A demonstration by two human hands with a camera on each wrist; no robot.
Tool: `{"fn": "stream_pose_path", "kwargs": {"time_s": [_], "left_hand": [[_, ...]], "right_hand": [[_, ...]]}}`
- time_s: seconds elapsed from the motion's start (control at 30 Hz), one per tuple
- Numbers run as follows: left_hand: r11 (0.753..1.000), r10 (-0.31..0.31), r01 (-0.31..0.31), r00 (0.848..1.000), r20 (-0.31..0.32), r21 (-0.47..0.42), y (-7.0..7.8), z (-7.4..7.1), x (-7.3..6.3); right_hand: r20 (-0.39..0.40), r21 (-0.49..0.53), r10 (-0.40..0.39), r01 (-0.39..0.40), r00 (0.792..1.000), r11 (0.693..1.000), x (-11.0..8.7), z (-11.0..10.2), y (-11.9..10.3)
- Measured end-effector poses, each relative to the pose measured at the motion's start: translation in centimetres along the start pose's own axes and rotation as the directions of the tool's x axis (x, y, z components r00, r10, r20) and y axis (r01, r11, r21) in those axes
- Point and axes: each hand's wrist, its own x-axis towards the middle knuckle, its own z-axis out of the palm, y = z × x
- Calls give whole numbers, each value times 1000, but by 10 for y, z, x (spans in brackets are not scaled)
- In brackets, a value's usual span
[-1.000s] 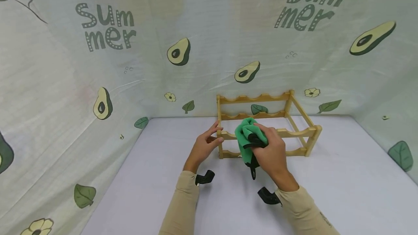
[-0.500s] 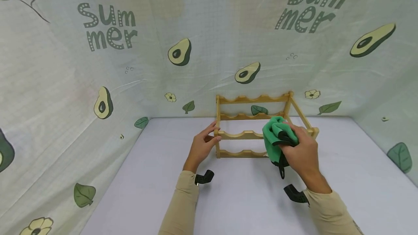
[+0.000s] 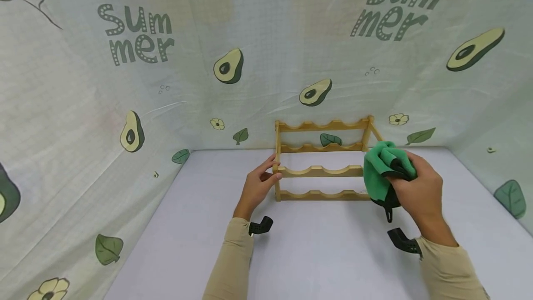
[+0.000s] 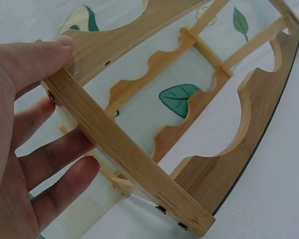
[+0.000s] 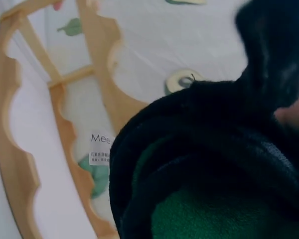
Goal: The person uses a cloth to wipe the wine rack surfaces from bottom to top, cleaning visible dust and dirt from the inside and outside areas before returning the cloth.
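Observation:
A light wooden rack (image 3: 316, 196) with scalloped rails stands at the back of the table. My left hand (image 3: 256, 191) holds its front left corner; in the left wrist view, the thumb (image 4: 45, 57) lies on the wood while the fingers reach behind the upright post (image 4: 124, 149). My right hand (image 3: 420, 193) grips a bunched green cloth (image 3: 376, 172) with black edging and a hanging black loop. That cloth is at the rack's right front end and hides that corner. Close up in the right wrist view, the dark cloth (image 5: 199, 144) covers much of the frame.
The white tabletop (image 3: 308, 253) spreads in front of the rack. Behind it hangs a pale curtain (image 3: 266, 27) printed with avocados and leaves, which also closes both sides. A small printed label (image 5: 99, 147) shows near the rack in the right wrist view.
My right hand has moved the green cloth rightward along the rack's front, from near its middle to the right end. My left hand stays at the left corner.

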Motion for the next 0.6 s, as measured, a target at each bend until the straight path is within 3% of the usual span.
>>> {"fn": "stream_pose_path", "kwargs": {"time_s": [0.13,0.43,0.6], "left_hand": [[1000,-1,1,1000,2,-8,-1,0,1],[1000,-10,10,1000,5,-7,0,0,1],[1000,-15,15,1000,1,0,0,0,0]], "right_hand": [[-25,-25,77,-78,997,997,6,-10,3],[-115,-40,95,-100,989,994,14,-29,11],[-145,-57,211,-221,967,974,20,-47,15]]}}
